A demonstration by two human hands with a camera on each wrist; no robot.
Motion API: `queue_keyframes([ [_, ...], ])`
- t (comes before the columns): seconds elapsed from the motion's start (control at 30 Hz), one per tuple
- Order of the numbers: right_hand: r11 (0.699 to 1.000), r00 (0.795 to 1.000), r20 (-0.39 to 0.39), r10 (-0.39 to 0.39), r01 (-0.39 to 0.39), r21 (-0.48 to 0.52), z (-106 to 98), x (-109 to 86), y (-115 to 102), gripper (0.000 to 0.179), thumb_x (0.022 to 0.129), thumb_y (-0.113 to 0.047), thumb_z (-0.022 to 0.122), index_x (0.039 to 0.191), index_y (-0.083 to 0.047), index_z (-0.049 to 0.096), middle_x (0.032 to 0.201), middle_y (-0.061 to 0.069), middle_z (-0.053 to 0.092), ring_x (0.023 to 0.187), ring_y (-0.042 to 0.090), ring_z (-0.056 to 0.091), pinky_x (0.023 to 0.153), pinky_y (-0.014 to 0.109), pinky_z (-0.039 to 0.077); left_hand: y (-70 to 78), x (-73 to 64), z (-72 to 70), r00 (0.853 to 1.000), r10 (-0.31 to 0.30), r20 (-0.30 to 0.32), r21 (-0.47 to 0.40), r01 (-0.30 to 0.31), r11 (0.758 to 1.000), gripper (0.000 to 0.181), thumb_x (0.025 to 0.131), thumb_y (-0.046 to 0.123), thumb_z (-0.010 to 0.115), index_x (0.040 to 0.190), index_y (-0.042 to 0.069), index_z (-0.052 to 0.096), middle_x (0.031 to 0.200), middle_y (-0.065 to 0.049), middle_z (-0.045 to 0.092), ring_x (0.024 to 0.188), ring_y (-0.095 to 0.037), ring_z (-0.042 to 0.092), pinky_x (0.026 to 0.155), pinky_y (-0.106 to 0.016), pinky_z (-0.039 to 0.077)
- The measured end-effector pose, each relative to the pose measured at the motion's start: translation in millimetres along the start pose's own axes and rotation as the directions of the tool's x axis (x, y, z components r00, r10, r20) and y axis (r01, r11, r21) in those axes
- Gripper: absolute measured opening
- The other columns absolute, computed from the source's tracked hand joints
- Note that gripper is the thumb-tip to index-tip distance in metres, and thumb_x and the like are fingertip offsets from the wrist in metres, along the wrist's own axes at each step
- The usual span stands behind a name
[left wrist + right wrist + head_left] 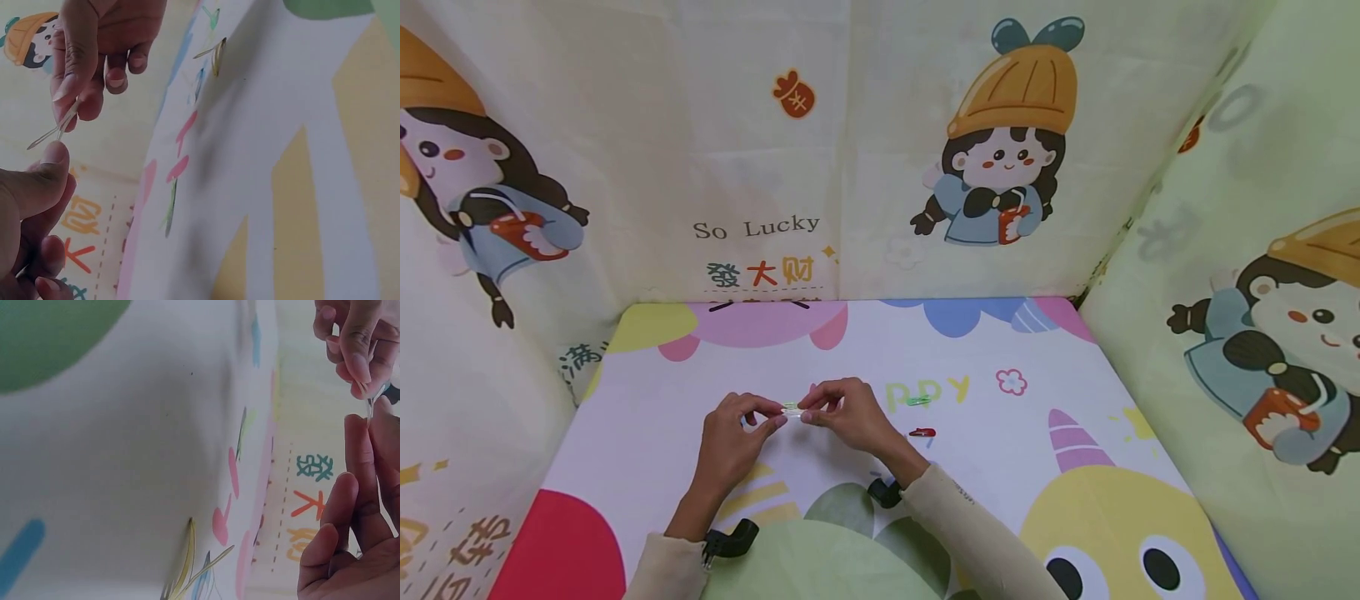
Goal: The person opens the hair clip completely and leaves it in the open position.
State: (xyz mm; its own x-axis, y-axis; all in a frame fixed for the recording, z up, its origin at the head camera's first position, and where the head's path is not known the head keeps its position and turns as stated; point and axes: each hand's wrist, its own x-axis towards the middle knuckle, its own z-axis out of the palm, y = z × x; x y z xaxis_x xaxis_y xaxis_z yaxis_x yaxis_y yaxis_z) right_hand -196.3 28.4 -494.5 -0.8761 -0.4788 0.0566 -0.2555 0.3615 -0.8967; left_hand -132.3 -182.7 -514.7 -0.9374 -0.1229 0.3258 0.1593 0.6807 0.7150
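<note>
Both hands meet over the table and pinch a pale snap hair clip between thumbs and fingertips. The clip's two parts stand spread apart in a narrow V. My left hand holds one end and my right hand the other; fingertips cover parts of it. In the right wrist view the clip shows only as a thin edge. To the right of my right hand a red hair clip lies on the table, with a green hair clip just beyond it.
Another slim green clip lies on the table, close to the hands. A printed cloth with coloured shapes and letters covers the tabletop. Cartoon-printed sheets stand behind and at both sides. Black straps with camera mounts sit on the wrists.
</note>
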Motion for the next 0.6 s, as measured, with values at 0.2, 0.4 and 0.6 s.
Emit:
queue_keyframes([
  [0.2,0.987,0.999,-0.008,0.042,-0.043,-0.156,4,-0.3,0,0.012,0.086,-0.026,0.090,0.096,-0.027,0.083,0.083,-0.014,0.074,0.083,0.007,0.054,0.072,0.023,0.046,-5.7,-2.4,3.3,1.000,0.007,0.017,0.032,-0.008,0.999,0.015,0.083,0.015,0.092,0.094,0.018,0.083,0.087,0.005,0.077,0.078,-0.013,0.051,0.068,-0.027,0.040],
  [0.4,0.941,1.000,-0.007,0.014,-0.015,-0.338,11,1.2,0,0.011,0.086,-0.029,0.089,0.096,-0.027,0.085,0.084,-0.015,0.076,0.083,0.005,0.052,0.074,0.021,0.043,-10.3,-4.9,6.5,0.999,0.045,0.017,0.083,-0.046,0.995,0.016,0.080,0.015,0.093,0.091,0.019,0.083,0.087,0.006,0.077,0.078,-0.012,0.052,0.068,-0.029,0.042],
  [0.6,0.875,0.999,0.002,-0.037,0.033,-0.483,18,2.4,4,0.010,0.087,-0.029,0.089,0.096,-0.027,0.085,0.085,-0.016,0.078,0.083,0.003,0.053,0.077,0.021,0.042,-15.4,-7.3,9.5,0.998,0.050,0.038,0.129,-0.054,0.990,0.016,0.079,0.016,0.094,0.091,0.020,0.083,0.085,0.006,0.076,0.077,-0.013,0.051,0.065,-0.029,0.043],
])
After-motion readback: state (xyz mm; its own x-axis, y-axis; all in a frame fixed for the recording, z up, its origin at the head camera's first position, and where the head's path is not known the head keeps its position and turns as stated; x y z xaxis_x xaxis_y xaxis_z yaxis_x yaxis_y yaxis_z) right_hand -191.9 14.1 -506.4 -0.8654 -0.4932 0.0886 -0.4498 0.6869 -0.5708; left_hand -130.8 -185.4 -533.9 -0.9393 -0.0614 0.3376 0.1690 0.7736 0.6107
